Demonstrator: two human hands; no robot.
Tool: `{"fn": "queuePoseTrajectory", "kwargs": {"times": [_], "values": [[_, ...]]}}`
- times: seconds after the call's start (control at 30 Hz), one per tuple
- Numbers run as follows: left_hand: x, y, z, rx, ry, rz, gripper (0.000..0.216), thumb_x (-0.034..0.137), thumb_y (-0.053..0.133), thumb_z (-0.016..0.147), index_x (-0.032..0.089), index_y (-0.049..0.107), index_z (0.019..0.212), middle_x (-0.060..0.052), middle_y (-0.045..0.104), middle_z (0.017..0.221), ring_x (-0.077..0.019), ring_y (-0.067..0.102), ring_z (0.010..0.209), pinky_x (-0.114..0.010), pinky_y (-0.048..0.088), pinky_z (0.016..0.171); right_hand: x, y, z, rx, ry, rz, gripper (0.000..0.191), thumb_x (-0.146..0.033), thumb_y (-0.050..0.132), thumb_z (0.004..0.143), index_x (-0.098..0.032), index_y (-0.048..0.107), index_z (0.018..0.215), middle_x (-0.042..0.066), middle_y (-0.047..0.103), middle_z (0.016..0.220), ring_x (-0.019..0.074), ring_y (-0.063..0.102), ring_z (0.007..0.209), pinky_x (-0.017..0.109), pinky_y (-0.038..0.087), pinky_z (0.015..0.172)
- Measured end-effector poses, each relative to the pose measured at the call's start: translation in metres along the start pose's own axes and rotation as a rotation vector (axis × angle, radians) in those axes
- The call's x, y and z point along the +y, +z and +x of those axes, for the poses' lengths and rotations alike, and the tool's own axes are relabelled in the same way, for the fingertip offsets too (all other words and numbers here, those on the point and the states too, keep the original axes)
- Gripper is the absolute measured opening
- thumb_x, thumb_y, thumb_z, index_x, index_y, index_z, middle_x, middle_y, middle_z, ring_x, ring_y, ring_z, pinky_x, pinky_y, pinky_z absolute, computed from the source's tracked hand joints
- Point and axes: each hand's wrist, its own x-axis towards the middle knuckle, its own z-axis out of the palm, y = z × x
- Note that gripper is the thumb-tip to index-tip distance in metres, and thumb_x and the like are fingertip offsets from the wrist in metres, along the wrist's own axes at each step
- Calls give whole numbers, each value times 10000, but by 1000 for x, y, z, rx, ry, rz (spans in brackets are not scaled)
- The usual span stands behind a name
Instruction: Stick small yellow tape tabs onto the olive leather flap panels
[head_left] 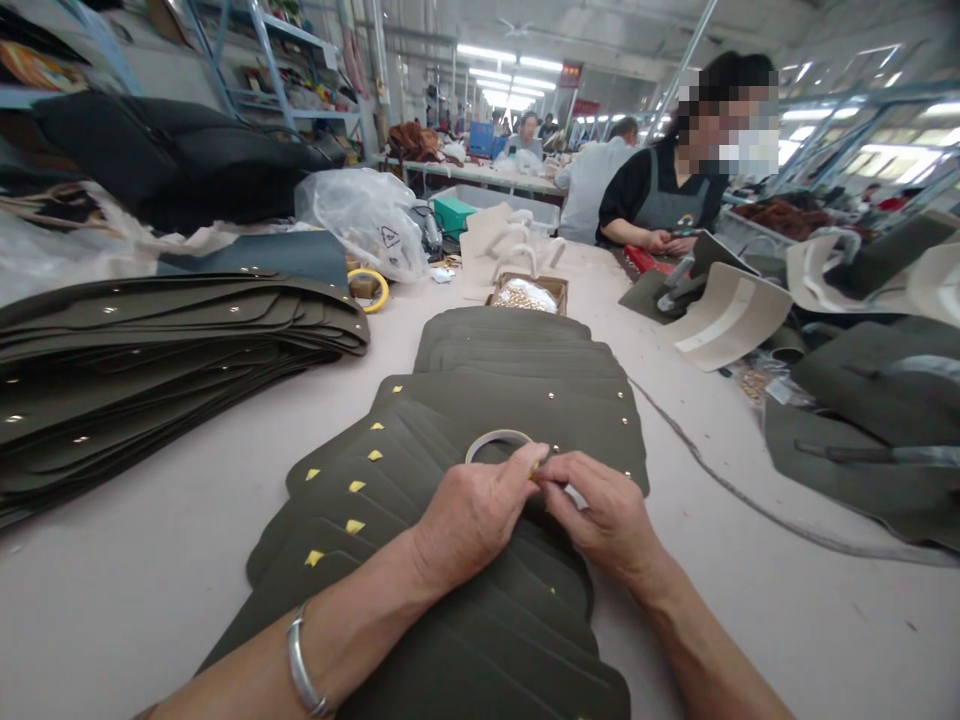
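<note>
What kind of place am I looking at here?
Most likely a bag or leather-goods factory floor: dark green cut panels fanned out, another stack of them on the long worktable, and a co-worker in an apron handling similar pieces opposite.

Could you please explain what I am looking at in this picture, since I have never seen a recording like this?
There is no machine here: a camera worn on a person's head looks forward and down at their own two bare hands. The left hand, with a silver bracelet on its wrist, and the right hand meet over a fanned row of dark olive panels on a pale table. Their fingers pinch a small yellowish bit, too small to name, beside a ring of tape. A taller stack of panels lies to the left, a box of small gold-coloured parts stands further back, and a co-worker works across the table.
</note>
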Motion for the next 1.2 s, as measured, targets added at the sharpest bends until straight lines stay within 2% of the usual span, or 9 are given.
{"fn": "queuePoseTrajectory", "kwargs": {"times": [0.2,0.3,0.37,0.5,0.57,0.67,0.9,1.07,1.2], "values": [[1,-2,1,-22,-76,-69,131,185,418,957,213,520,1034,21,681,844,-132,674,749,-215,509,644,0,8,0,137,-45,-119,178,-91,470,836,-204,595,778,5,630,654,122,598,598,227,468,587],[-1,0,1,1,-78,-36,162,199,393,965,202,545,908,15,654,768,-130,650,699,-210,482,616,-1,11,-1,181,-10,-77,167,-93,489,807,-190,615,756,11,643,658,120,602,581,227,466,575],[-2,0,1,30,-53,8,213,194,370,967,189,550,852,4,633,725,-131,627,659,-212,464,589,-5,13,0,164,125,16,149,-120,516,793,-187,634,731,5,649,639,117,595,549,223,459,544],[1,-3,0,109,44,63,252,164,362,955,178,538,775,3,585,656,-128,574,597,-220,436,563,-12,16,7,101,618,418,140,-236,566,775,-183,623,658,-20,614,509,113,570,443,210,456,454],[3,-5,0,150,95,70,240,157,378,952,177,535,771,9,573,647,-123,554,589,-223,434,577,-6,14,11,119,807,597,151,-296,608,738,-175,614,648,-23,609,486,116,577,418,217,480,446],[4,-5,1,140,91,119,208,178,398,959,174,548,814,11,583,674,-127,554,616,-232,442,598,18,6,9,151,968,626,224,-370,698,668,-152,645,680,-4,634,518,126,605,435,225,507,455],[2,-2,7,-208,-81,316,79,140,511,898,184,560,854,-22,621,830,-199,566,794,-290,486,633,50,-4,-5,30,911,447,332,-455,692,708,-134,704,794,24,662,597,126,612,488,237,521,497],[4,-4,8,-270,-95,310,76,152,498,907,186,558,874,-28,608,854,-207,549,828,-304,497,659,44,7,1,-20,821,180,256,-415,605,777,-179,703,773,-2,644,571,124,582,459,226,478,460],[4,-4,7,-293,-113,297,95,153,474,919,185,553,876,-27,602,855,-211,547,833,-309,506,659,44,10,6,-55,671,-59,205,-339,571,781,-203,712,719,9,692,634,147,620,549,247,478,549]]}}
